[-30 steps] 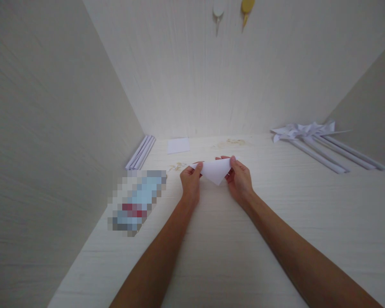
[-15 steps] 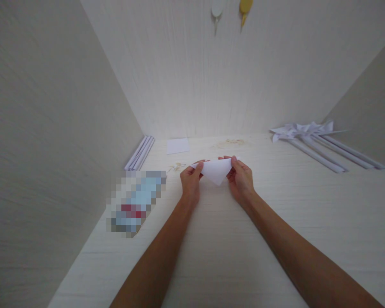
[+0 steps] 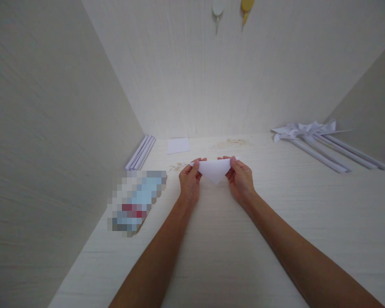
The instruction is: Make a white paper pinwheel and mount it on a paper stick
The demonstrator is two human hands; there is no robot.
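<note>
A white sheet of paper [image 3: 215,169], folded to a triangle with its point toward me, is stretched between my two hands. My left hand [image 3: 190,179] pinches its left corner, thumb on top and fingers behind. At the opposite corner my right hand [image 3: 240,179] grips it the same way. The long straight edge of the triangle faces away from me. Parts of the fingers of both hands are hidden behind the paper.
A flat white paper piece [image 3: 179,145] lies near the back wall. Rolled paper tubes [image 3: 140,153] rest at the left. On the right lie paper tubes with crumpled paper tops [image 3: 308,129]. A pixelated object [image 3: 143,199] is beside my left forearm. Two hooks [image 3: 217,8] hang on the wall.
Both hands keep their hold on the folded paper. The paper and my left hand have shifted very slightly to the left; the view has moved a little.
</note>
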